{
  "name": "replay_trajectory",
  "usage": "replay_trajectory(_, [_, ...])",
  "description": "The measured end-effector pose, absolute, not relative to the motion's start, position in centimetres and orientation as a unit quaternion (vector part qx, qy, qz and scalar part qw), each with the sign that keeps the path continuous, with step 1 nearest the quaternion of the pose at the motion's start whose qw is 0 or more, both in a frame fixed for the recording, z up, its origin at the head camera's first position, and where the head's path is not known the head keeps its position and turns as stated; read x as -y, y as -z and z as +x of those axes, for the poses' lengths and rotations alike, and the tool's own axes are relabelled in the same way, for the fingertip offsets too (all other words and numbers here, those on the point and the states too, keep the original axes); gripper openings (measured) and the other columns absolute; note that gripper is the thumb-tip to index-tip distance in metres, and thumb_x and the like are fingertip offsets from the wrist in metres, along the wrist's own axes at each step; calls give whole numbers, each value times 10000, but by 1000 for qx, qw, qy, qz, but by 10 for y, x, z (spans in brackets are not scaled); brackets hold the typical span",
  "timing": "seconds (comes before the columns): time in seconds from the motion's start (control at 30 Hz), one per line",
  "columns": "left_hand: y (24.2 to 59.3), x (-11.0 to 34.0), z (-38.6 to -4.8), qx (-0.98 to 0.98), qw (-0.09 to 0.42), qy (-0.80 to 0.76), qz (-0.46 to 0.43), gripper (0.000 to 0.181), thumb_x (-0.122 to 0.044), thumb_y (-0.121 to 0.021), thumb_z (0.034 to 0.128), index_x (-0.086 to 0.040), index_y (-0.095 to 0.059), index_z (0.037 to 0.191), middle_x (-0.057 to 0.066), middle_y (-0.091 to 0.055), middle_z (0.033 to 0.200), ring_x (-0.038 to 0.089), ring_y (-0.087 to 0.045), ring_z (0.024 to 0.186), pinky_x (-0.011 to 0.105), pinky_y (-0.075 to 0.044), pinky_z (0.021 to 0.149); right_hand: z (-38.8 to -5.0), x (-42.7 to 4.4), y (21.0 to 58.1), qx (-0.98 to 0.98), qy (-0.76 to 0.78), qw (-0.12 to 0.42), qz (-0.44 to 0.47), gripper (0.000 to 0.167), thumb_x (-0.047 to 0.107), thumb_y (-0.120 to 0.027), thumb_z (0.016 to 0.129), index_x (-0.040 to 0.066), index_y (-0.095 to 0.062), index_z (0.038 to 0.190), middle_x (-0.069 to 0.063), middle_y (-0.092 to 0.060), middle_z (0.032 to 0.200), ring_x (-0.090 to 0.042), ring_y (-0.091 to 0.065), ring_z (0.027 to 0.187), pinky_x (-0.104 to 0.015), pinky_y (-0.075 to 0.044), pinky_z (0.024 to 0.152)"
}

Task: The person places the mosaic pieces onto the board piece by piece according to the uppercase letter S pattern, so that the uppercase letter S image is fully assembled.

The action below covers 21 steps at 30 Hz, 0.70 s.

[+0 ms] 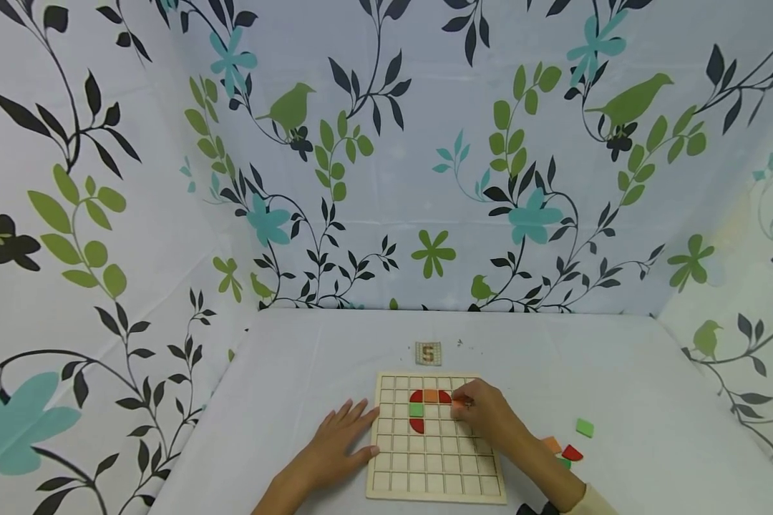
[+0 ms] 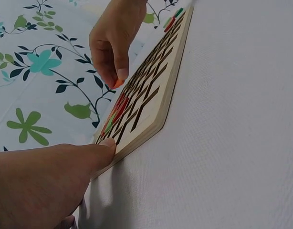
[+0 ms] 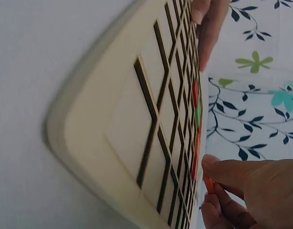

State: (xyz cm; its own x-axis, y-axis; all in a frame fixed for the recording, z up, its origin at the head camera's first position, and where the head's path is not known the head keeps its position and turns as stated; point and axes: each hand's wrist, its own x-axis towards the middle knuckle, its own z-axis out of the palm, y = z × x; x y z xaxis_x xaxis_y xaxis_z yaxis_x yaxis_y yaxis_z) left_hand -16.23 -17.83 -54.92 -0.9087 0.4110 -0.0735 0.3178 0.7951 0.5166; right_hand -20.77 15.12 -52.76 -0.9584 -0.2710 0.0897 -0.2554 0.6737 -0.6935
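Observation:
A pale wooden grid board (image 1: 434, 463) lies on the white cloth. On it, red quarter-round tiles sit at both ends of a short row, with an orange square tile (image 1: 431, 396) between them. Below the left red one comes a green square tile (image 1: 416, 410), then another red quarter-round tile (image 1: 417, 426). Above the board's upper right part, my right hand (image 1: 489, 413) pinches an orange tile (image 3: 209, 185) between thumb and fingers; its full outline is hidden. My left hand (image 1: 335, 442) lies with fingers spread against the board's left edge, thumb (image 2: 106, 148) touching the rim.
Loose tiles lie right of the board: a green square (image 1: 585, 428), an orange piece (image 1: 551, 445), a red piece (image 1: 572, 453) and a partly covered green one. A small woven patch (image 1: 428, 353) marked like an S or 5 lies behind the board. Patterned cloth surrounds the table.

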Motion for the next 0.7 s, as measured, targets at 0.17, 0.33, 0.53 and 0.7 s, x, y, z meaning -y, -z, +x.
replay_trajectory(0.17, [549, 178, -162, -943, 84, -252, 199, 698, -558, -595, 1038, -215, -436, 1625, 120, -335, 1715, 430, -228, 1602, 691, -167, 1268, -200, -135, 534, -906, 366, 31, -211, 108, 140, -790, 960, 129, -728, 1048, 37, -653, 1020, -130, -619, 959, -320, -581, 828])
replay_trajectory(0.33, [548, 178, -161, -941, 83, -257, 202, 695, -551, -593, 1041, -206, -437, 1624, 126, -334, 1715, 437, -228, 1600, 696, -165, 1266, -198, -125, 540, -893, 365, 26, -263, 82, 121, -775, 970, 139, -700, 942, 54, -623, 968, -92, -597, 909, -261, -577, 793])
replay_trajectory(0.53, [545, 178, -160, -940, 80, -261, 205, 699, -549, -605, 1036, -194, -448, 1618, 146, -350, 1705, 455, -239, 1593, 717, -171, 1253, -199, -122, 544, -893, 337, -4, -297, 85, 120, -792, 953, 151, -718, 926, 73, -638, 970, -77, -573, 909, -266, -561, 788])
replay_trajectory(0.7, [546, 179, -159, -940, 78, -261, 205, 702, -547, -610, 1034, -192, -448, 1617, 150, -351, 1704, 456, -242, 1592, 720, -176, 1250, -197, -123, 543, -896, 314, -17, -312, 51, 152, -782, 967, 137, -737, 946, 65, -673, 997, -100, -595, 937, -290, -571, 813])
